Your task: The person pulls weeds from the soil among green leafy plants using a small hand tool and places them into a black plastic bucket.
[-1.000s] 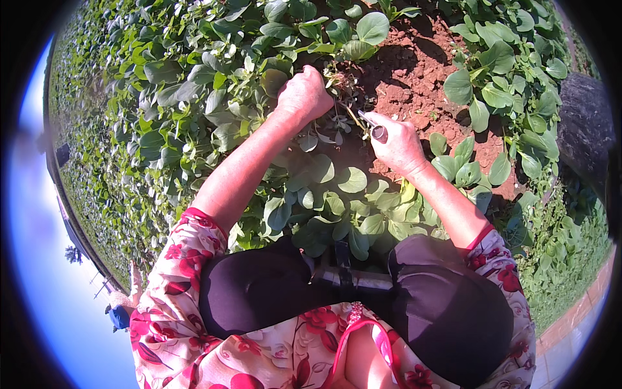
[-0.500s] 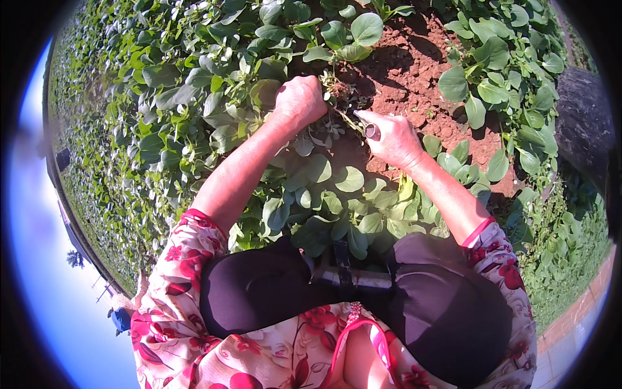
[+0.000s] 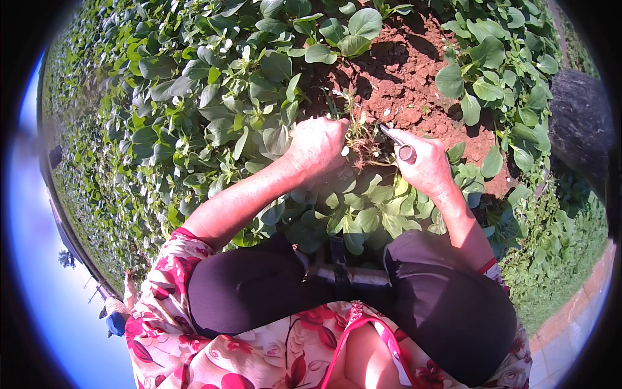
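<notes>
My left hand [image 3: 319,148] is a closed fist round a bunch of weeds [image 3: 364,144], whose thin stems and tangled brown roots stick out to the right. My right hand [image 3: 424,162], just right of the roots, grips a small knife [image 3: 407,153]. Its round brown handle end shows at my fingers and a short metal tip points up and left toward the weeds. The rest of it is hidden in the hand. A pale stem runs from the roots to my right fingers; whether they pinch it I cannot tell. Broad-leaved green seedlings [image 3: 363,217] grow just below both hands.
Bare reddish soil [image 3: 414,84] lies beyond my right hand. Dense leafy plants [image 3: 188,104] fill the left, with more plants [image 3: 486,71] at the right. A dark rounded object [image 3: 580,120] stands at the far right, near a tiled edge [image 3: 576,311]. Another person [image 3: 116,314] is at the far left.
Both hands have moved nearer to me and to the right. The weeds' roots have come along with the left fist and now hang between the hands, above the seedlings.
</notes>
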`<state>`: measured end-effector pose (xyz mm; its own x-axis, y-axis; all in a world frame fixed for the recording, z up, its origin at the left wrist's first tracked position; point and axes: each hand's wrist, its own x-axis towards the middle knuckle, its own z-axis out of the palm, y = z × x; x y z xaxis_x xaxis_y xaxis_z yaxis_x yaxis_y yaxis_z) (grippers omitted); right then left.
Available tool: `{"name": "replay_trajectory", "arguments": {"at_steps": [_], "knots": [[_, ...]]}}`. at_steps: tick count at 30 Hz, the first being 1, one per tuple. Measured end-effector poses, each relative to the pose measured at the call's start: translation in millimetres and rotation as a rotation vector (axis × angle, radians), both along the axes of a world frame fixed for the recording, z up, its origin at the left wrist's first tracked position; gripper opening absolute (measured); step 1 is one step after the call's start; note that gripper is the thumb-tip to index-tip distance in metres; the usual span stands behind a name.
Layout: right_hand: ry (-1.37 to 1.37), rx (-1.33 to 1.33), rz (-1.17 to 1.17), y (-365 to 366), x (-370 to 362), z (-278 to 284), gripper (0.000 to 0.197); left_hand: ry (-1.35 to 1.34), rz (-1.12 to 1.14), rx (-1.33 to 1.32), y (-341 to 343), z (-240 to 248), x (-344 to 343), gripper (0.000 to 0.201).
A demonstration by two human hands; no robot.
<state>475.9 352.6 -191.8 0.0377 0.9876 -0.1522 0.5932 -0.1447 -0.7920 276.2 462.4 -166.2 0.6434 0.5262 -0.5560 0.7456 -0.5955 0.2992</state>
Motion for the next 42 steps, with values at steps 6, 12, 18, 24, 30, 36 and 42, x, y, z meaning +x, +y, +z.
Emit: {"name": "replay_trajectory", "arguments": {"at_steps": [6,12,18,24,30,36,42], "knots": [[0.015,-0.196,-0.247,-15,36,31,0.031,-0.004,-0.172,-0.182,-33,19,4,0.035],[-0.168,-0.206,-0.010,-42,59,35,0.030,-0.064,-0.191,-0.143,-50,12,-8,0.037],[-0.164,-0.303,0.002,-42,52,39,0.031,-0.260,-0.211,0.311,-30,-21,3,0.017],[-0.191,-0.379,0.060,-18,29,20,0.035,-0.220,-0.281,0.208,-19,-66,6,0.026],[-0.112,-0.254,-0.015,-28,25,22,0.029,-0.420,-0.363,0.065,-24,-82,-16,0.027],[0.017,-0.307,-0.186,-42,37,35,0.028,-0.420,0.338,-0.358,-1,-51,-24,0.043],[0.072,-0.255,-0.175,-51,31,15,0.021,-0.733,0.976,-0.624,39,71,53,0.038]]}}
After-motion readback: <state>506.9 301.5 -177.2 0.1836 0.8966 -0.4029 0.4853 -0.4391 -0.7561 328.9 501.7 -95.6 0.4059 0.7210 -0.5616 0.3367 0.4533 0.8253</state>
